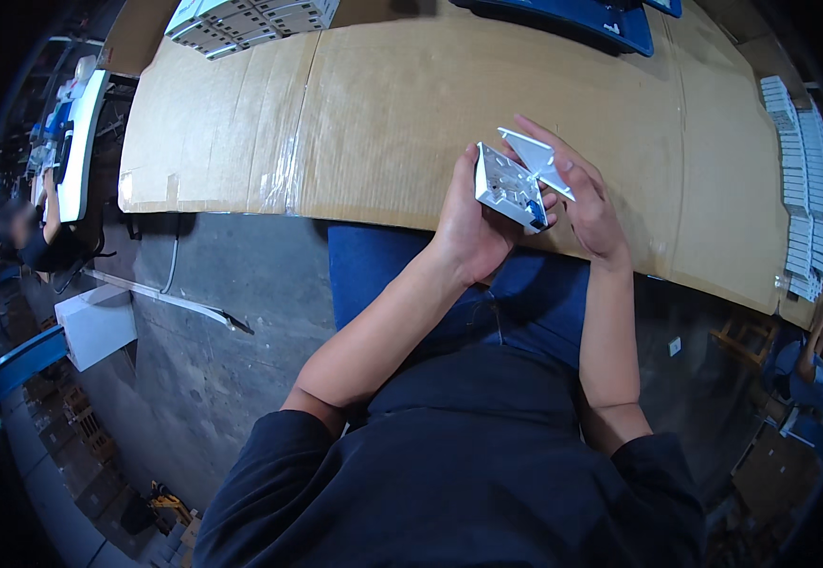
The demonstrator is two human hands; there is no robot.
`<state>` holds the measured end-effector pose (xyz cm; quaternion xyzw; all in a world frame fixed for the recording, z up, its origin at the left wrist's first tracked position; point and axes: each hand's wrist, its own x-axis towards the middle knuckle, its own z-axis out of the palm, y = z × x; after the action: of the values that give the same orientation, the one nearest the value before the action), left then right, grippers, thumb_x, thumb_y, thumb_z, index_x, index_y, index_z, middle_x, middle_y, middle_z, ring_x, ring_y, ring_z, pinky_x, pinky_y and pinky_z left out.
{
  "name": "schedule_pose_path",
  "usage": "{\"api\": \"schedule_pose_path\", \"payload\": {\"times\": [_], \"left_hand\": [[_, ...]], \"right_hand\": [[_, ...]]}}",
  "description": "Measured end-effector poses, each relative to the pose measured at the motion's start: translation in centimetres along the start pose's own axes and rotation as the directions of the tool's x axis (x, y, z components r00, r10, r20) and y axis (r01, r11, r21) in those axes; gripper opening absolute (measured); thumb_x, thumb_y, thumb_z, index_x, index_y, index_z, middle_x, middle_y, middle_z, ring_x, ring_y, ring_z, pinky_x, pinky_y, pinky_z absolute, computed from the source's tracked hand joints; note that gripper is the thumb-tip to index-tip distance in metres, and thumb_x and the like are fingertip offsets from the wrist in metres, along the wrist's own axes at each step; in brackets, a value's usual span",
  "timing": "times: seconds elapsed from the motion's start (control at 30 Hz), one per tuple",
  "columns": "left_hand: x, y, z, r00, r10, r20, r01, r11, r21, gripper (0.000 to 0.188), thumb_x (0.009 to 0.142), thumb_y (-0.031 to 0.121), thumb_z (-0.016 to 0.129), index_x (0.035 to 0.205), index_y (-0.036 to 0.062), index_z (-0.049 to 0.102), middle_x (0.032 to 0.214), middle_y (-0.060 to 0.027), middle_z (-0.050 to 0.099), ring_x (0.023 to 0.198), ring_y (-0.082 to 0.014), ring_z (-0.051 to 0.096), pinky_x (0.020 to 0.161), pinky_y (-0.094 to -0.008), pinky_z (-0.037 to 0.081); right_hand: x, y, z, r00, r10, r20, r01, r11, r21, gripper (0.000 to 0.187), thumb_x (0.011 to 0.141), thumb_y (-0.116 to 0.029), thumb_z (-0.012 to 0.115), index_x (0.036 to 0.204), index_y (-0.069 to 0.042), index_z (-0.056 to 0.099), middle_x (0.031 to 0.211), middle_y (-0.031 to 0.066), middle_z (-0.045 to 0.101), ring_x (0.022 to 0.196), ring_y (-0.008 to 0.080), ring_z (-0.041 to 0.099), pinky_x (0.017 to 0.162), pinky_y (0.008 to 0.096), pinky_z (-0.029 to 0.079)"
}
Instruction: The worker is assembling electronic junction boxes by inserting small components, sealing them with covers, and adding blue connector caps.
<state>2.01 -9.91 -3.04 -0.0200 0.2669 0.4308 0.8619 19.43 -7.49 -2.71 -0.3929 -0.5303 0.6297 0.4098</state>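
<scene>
My left hand point(468, 225) is closed around a shallow white plastic box point(500, 176), tilted, its inside facing up. Moulded posts and small fittings show within it, and a small blue piece point(536, 214) sits at its near corner. Thumb and fingers of my right hand point(593, 213) grip a thin white cover point(538, 161), standing at an angle beside the box. Cover and box come close together at one edge; whether they are joined there I cannot tell. Both hands are above the near edge of a cardboard-covered table point(383, 123).
Stacked white units point(250, 24) stand at the table's far left, a blue tray point(610, 33) at the far right. Long rows of white pieces point(809, 180) line the right end. One person point(47, 232) sits far left; another point(809, 369) is at the right.
</scene>
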Motion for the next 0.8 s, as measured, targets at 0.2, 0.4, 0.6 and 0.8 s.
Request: {"api": "schedule_pose_path", "payload": {"times": [0.2, 0.4, 0.6, 0.8], "left_hand": [[-0.1, -0.2, 0.4, 0.999, 0.028, -0.017, -0.028, 1.000, 0.015, 0.067, 0.111, 0.059, 0.021, 0.147, 0.0085, 0.046, 0.134, -0.0182, 0.060, 0.117, -0.0379, 0.065, 0.103, -0.0536, 0.055], [-0.3, -0.3, 0.5, 1.000, 0.019, 0.006, -0.019, 0.999, 0.027, 0.067, 0.111, 0.060, 0.020, 0.150, 0.0104, 0.045, 0.136, -0.0152, 0.060, 0.121, -0.0332, 0.063, 0.103, -0.0540, 0.055], [-0.5, -0.3, 1.2, 0.997, 0.045, -0.057, -0.044, 0.999, 0.026, 0.073, 0.110, 0.065, 0.018, 0.142, 0.0091, 0.051, 0.122, -0.0132, 0.066, 0.108, -0.0282, 0.068, 0.094, -0.0485, 0.058], [-0.5, -0.3, 1.1, 0.996, 0.035, -0.076, -0.030, 0.997, 0.078, 0.074, 0.109, 0.067, 0.017, 0.144, 0.0107, 0.051, 0.123, -0.0114, 0.065, 0.112, -0.0264, 0.066, 0.096, -0.0482, 0.057]], "right_hand": [[-0.2, -0.8, -0.1, 0.999, -0.030, 0.028, 0.032, 0.998, -0.059, 0.048, 0.111, -0.033, 0.046, 0.145, -0.005, 0.062, 0.123, 0.0087, 0.071, 0.098, 0.0113, 0.064, 0.089, 0.0243, 0.052], [-0.3, -1.1, 0.5, 0.996, 0.066, 0.057, -0.062, 0.996, -0.070, 0.044, 0.111, -0.032, 0.050, 0.143, -0.005, 0.064, 0.125, 0.0084, 0.068, 0.113, 0.0154, 0.062, 0.097, 0.0266, 0.049], [-0.3, -0.9, 0.7, 0.995, 0.002, 0.096, 0.007, 0.996, -0.094, 0.043, 0.111, -0.031, 0.051, 0.142, -0.004, 0.065, 0.130, 0.0076, 0.065, 0.118, 0.0168, 0.060, 0.102, 0.0277, 0.047], [-0.2, -0.7, 1.3, 0.997, -0.050, 0.064, 0.060, 0.983, -0.173, 0.044, 0.111, -0.033, 0.052, 0.141, -0.002, 0.065, 0.131, 0.0099, 0.065, 0.118, 0.0196, 0.061, 0.104, 0.0301, 0.046]]}}
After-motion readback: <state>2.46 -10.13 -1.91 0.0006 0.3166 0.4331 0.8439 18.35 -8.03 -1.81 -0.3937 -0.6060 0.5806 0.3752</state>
